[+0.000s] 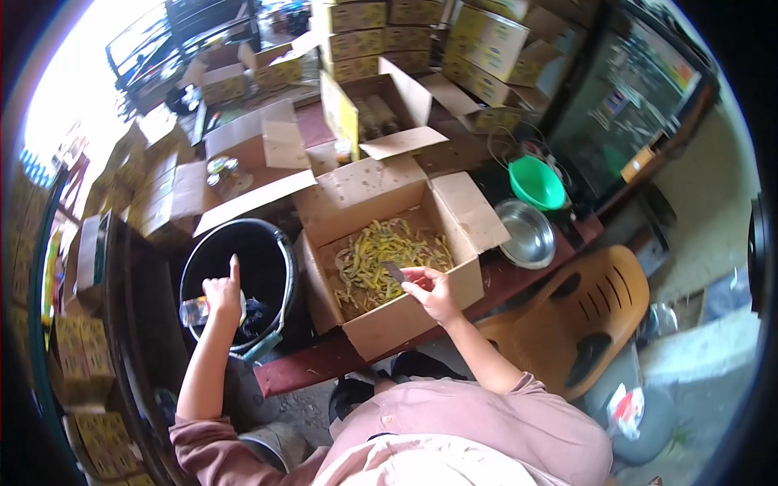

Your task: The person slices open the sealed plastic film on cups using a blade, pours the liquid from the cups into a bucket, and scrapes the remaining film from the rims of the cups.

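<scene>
My left hand (223, 298) is over the black bucket (289, 275), its index finger stretched out and the other fingers curled round a small clear jar-like container (194, 312). What the container holds is too small to tell. Over the near side of an open cardboard box (397, 324), my right hand (433, 296) pinches a small dark flat piece (394, 271) between thumb and fingers. Inside that box lies a loose heap of slender yellow-green pods (381, 259), which look like chilies. Something dark and shiny (258, 316) sits in the bucket beside my left hand.
A steel bowl (525, 235) and a green plastic basin (537, 185) stand right of the box on the dark red table (312, 368). Farther back are open cartons, one carton (243, 146) with jars inside. An orange plastic chair (596, 300) stands at the right.
</scene>
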### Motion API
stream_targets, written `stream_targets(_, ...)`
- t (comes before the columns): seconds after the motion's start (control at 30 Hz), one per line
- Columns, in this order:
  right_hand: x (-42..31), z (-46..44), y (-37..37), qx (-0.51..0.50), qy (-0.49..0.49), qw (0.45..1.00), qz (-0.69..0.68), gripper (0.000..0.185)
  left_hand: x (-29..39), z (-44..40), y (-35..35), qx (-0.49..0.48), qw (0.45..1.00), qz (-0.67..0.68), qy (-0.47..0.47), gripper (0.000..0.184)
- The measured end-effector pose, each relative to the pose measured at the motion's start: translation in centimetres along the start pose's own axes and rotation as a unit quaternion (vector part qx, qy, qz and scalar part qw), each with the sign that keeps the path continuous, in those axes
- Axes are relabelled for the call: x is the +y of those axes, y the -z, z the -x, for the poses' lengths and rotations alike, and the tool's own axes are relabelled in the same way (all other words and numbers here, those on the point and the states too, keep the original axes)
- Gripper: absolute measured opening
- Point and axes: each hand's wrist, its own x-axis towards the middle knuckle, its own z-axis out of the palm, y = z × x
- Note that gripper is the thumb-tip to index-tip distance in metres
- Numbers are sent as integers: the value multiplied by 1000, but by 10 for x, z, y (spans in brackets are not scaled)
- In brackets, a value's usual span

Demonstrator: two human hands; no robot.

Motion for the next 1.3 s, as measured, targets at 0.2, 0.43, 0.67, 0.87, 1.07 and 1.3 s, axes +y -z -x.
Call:
stream_targets(0.2,7,21,-40,63,14,997,-48,22,-12,-15,-22,-24,996,-78,-31,74)
stream_targets(0.43,11,68,-89,126,-15,985,-114,21,-31,-1,-3,-128,971,-125,-156,88)
stream_targets(0.67,19,99,-101,187,-14,977,-102,19,-41,-12,-10,-97,967,-75,-222,65)
stream_targets(0.87,6,104,-106,197,-22,976,-92,19,-58,-1,-11,-46,966,29,-251,58)
stream_targets(1.07,5,96,-113,194,-8,976,-103,19,-70,0,-5,-44,973,89,-211,53)
stream_targets(1.3,2,91,-116,197,-8,974,-110,19,-72,1,-1,-48,976,130,-170,54)
